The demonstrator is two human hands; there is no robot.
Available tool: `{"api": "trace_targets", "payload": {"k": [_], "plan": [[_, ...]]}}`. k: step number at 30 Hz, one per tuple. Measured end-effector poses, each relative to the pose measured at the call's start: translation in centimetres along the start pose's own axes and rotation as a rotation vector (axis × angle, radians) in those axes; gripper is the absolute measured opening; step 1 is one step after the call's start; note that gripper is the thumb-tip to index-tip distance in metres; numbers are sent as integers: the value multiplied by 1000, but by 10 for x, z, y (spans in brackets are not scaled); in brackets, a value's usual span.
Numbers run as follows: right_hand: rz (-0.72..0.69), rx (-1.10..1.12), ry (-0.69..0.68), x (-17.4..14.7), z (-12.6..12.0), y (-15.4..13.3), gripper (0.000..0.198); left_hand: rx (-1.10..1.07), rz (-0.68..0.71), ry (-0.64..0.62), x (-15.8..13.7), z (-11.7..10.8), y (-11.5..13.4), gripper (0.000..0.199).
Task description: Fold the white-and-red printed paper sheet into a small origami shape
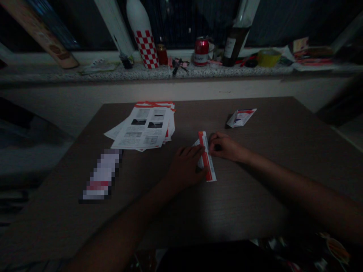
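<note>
A folded paper (209,172), white with a red-orange band, lies lengthwise on the table in front of me. My left hand (185,164) rests over its left side, fingers stretched out and pressing on it, with the thumb toward its near end. At the paper's right edge is my right hand (224,146), its fingers curled into a pinch that seems to take the edge; the exact contact is too dark to make out. Farther back to the right stands a small folded paper piece (242,117), white with red and purple print, shaped like a pointed wedge.
Printed sheets (141,130) with orange edges lie in a loose stack at the back left. Nearer, a phone (102,173) lies blurred on the brown table (176,215). The windowsill (113,74) behind holds a checkered bottle (146,45), a red can (201,51) and yellow tape (268,57).
</note>
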State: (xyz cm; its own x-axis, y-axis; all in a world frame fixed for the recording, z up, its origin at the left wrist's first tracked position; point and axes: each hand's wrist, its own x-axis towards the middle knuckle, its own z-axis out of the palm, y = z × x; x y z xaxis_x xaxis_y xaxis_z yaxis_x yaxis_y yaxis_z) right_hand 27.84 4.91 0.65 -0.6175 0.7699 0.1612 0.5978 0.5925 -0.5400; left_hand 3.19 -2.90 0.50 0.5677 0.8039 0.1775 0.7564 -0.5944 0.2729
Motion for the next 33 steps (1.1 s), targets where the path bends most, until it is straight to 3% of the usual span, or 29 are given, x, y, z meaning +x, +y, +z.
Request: {"api": "trace_targets", "payload": {"k": [13, 33], "plan": [[-68, 17, -56, -24, 2, -12, 12, -5, -12, -6, 0, -1, 2, 68], [-86, 29, -87, -77, 8, -54, 7, 15, 7, 21, -2, 3, -1, 67]]}}
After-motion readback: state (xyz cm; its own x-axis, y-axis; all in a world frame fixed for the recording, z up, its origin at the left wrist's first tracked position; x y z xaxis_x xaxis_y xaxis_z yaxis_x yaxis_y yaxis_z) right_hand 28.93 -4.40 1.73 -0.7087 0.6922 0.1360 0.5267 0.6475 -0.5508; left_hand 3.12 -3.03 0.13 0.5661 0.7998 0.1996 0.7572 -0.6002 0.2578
